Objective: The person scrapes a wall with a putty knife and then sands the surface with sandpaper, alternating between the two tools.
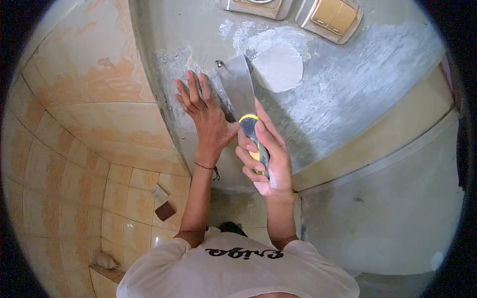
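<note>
My right hand [271, 154] is wrapped round the grey and yellow handle of a putty knife [237, 82]. Its wide metal blade points up along the grey wall [348, 94], just left of a smooth white patch of filler [277, 64]. My left hand [203, 116] lies on the wall with its fingers spread, left of the blade, and its thumb reaches toward the knife handle. Close above the left fingertips, a small metal screw or hook [218, 63] sticks out beside the blade's upper corner. Whitish smears surround the patch.
A gold double switch [334, 17] and another wall fitting [256, 6] sit above the patch. Tiled wall [94, 84] adjoins on the left. On the tiled floor lie a brown square piece [165, 211] and a pale piece [159, 193]. A ledge [377, 129] runs along the right.
</note>
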Tool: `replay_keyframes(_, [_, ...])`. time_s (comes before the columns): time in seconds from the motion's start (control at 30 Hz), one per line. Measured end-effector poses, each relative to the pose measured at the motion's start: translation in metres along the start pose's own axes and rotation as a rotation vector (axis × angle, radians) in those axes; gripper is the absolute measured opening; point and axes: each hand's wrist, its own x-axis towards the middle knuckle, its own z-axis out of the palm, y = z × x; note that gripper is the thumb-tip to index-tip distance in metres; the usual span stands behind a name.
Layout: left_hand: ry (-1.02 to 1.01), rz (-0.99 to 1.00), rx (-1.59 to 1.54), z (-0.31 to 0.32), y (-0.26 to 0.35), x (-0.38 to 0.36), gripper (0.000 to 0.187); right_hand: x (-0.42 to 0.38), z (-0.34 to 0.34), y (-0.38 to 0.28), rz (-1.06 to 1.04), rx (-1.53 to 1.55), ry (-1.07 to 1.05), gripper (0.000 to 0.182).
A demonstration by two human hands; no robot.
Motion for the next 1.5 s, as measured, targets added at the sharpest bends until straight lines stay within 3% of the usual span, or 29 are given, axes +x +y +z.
replay_keyframes(0.2, [-0.024, 0.000, -0.049, -0.007, 0.002, 0.000, 0.141, -0.011, -0.015, -0.002, 0.014, 0.020, 0.055, 0.049])
replay_keyframes(0.3, [0.009, 0.014, -0.016, -0.003, 0.003, 0.001, 0.143, -0.006, -0.012, 0.005, 0.005, -0.125, 0.059, 0.035])
replay_keyframes(0.47, [0.005, 0.007, 0.003, -0.005, 0.002, 0.000, 0.145, 0.003, -0.026, 0.010, 0.115, -0.428, 0.044, 0.035])
replay_keyframes(0.6, [0.012, 0.012, 0.004, -0.003, 0.002, 0.001, 0.146, -0.002, -0.030, 0.013, 0.035, -0.540, 0.089, 0.033])
replay_keyframes(0.7, [0.013, 0.011, 0.002, -0.003, 0.002, 0.000, 0.146, -0.003, -0.039, 0.019, -0.238, -0.840, 0.032, 0.025])
replay_keyframes(0.73, [0.007, 0.005, 0.002, -0.004, 0.002, -0.001, 0.146, -0.003, -0.043, 0.022, -0.230, -0.840, 0.034, 0.025])
replay_keyframes(0.8, [0.021, 0.008, 0.007, -0.004, 0.003, 0.000, 0.145, -0.004, -0.047, 0.024, -0.235, -1.141, 0.076, 0.026])
replay_keyframes(0.87, [0.018, 0.006, -0.014, -0.005, 0.004, 0.001, 0.146, -0.008, -0.041, 0.021, -0.229, -1.186, 0.149, 0.026])
replay_keyframes(0.93, [0.017, 0.006, -0.033, -0.007, 0.004, 0.002, 0.146, -0.013, -0.037, 0.018, -0.368, -1.323, 0.251, 0.026])
replay_keyframes(1.13, [-0.017, 0.015, -0.059, -0.008, -0.001, -0.001, 0.139, -0.018, -0.020, 0.004, -0.351, -1.201, 0.268, 0.034])
replay_keyframes(1.2, [0.009, 0.028, -0.067, -0.007, -0.001, -0.001, 0.138, -0.015, -0.011, -0.001, -0.172, -1.052, 0.297, 0.035])
replay_keyframes(1.5, [0.038, 0.047, -0.084, -0.008, -0.003, -0.002, 0.137, -0.006, -0.014, 0.017, -0.406, -1.302, 0.404, 0.048])
